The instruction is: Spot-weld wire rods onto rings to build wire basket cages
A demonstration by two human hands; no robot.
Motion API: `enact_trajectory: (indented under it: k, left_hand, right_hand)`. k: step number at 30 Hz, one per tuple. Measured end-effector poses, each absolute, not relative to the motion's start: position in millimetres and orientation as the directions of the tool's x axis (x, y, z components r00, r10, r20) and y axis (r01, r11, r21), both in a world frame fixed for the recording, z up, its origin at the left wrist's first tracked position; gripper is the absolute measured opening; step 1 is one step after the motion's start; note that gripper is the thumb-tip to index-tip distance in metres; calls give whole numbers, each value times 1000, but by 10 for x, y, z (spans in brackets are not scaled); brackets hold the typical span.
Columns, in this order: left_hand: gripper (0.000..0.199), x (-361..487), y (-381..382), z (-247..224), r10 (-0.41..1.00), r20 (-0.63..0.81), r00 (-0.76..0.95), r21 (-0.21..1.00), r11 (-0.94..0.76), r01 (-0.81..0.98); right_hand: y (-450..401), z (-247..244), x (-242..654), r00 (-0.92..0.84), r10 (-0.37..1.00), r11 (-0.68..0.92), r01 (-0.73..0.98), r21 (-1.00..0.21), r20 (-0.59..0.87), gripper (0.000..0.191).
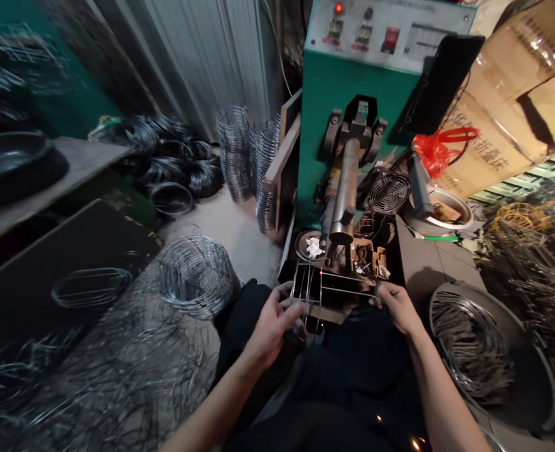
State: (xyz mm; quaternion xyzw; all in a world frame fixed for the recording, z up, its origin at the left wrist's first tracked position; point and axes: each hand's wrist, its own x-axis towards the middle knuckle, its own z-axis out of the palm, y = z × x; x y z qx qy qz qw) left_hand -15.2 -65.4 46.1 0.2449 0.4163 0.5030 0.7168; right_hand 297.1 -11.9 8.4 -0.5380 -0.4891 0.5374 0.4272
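Note:
A small welded wire frame (321, 290) lies level between my hands, above my lap and just under the metal arm of the machine. My left hand (275, 321) pinches its left end, where several crosswires meet the long wires. My right hand (395, 304) has its fingers closed on the right ends of the long wires. In front stands a green machine (317, 125) with a thick metal cylinder (346, 194) jutting toward me; it looks like a spot welder. Small orange sparks show near the frame and low over my dark clothing.
A round pan (536, 376) of short metal rods stands at my right. On the left are a bundle of wire rings (197, 273), a dark board (70, 251) with an oval wire ring and scattered wire on the floor. Wire coils (235, 154) stack behind; cardboard boxes (527, 107) stand back right.

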Motion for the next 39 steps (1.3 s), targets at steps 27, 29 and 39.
enact_trajectory:
  k: [27, 29, 39]
  left_hand:
    - [69, -25, -702, 17, 954, -301, 20, 833, 273, -481]
    - [68, 3, -605, -2, 963, -270, 3, 856, 241, -457]
    - [67, 61, -405, -59, 983, -183, 4, 864, 163, -477]
  right_hand:
    - [-121, 184, 2688, -96, 992, -52, 233, -971, -77, 54]
    - [-19, 223, 2660, -43, 998, -38, 230, -972, -50, 56]
    - [347, 152, 2800, -61, 998, -6, 250, -968, -22, 52]
